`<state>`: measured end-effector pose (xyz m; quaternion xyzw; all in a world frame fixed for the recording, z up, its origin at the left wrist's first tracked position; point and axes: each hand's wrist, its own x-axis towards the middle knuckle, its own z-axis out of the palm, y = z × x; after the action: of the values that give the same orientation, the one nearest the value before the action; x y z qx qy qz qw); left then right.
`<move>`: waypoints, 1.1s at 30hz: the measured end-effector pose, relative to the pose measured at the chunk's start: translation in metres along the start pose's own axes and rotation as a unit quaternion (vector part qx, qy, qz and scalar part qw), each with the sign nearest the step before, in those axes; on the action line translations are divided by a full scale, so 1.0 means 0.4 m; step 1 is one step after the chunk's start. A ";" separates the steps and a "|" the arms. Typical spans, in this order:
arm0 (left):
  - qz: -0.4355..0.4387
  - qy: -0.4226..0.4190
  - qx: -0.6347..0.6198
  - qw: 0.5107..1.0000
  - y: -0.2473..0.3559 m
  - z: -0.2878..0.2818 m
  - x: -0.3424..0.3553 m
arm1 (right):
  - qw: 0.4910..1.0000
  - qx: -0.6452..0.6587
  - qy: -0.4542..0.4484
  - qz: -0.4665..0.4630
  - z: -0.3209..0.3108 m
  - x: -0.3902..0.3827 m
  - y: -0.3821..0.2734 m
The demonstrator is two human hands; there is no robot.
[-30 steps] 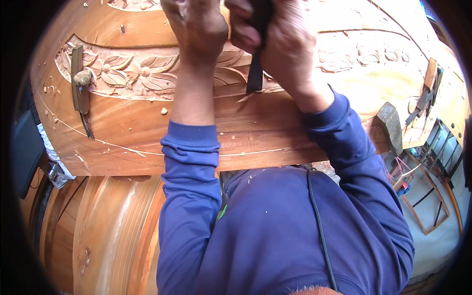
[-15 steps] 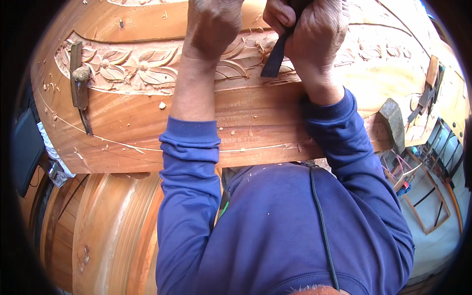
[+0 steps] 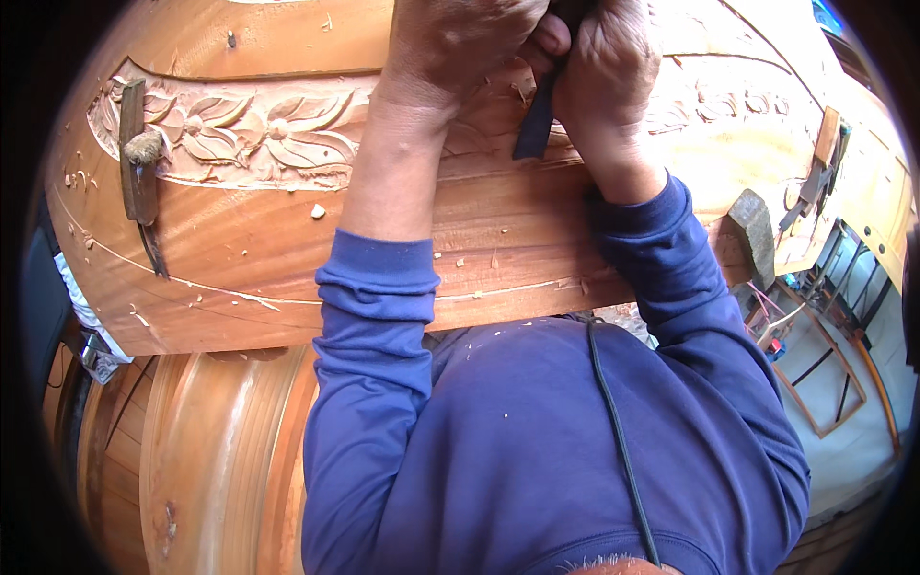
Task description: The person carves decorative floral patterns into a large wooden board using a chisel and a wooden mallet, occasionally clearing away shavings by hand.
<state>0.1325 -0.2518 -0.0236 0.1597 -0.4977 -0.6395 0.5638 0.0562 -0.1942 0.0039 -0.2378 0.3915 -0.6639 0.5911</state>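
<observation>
At the top edge, my right hand (image 3: 609, 72) is closed around a dark, flat-ended tool (image 3: 535, 132), which looks like a chisel. Its broad end points toward me over the carved panel (image 3: 460, 216). Close against it on the left is my left hand (image 3: 465, 43), closed, its fingers mostly hidden and cut off by the frame edge. I cannot make out what it grips. Beneath both hands runs a recessed band of carved flowers and leaves (image 3: 278, 129), partly covered by my left forearm.
A wooden bar with a rounded knob (image 3: 142, 149) lies on the panel's left. Toward the right are a grey angular block (image 3: 752, 235) and several dark narrow tools (image 3: 815, 182). Wood chips (image 3: 317, 211) dot the surface. Curved wooden pieces (image 3: 220, 450) stand below left.
My left hand has moved right, up to my right hand. The chisel's visible end is slightly lower and more upright. The view has shifted a little.
</observation>
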 end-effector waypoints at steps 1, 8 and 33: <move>-0.006 0.005 0.006 1.000 0.005 -0.005 0.000 | 1.000 0.000 -0.002 0.002 -0.002 -0.001 0.001; 0.086 0.023 0.136 0.987 0.000 -0.051 0.007 | 0.992 -0.109 0.028 0.060 0.012 0.015 0.000; 0.018 0.036 0.153 0.987 0.030 0.175 -0.003 | 0.998 -0.063 0.014 -0.021 -0.141 -0.016 -0.114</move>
<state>0.0861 -0.2173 0.0175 0.2577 -0.5721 -0.5391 0.5618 -0.0138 -0.1749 0.0086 -0.2732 0.4357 -0.6538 0.5550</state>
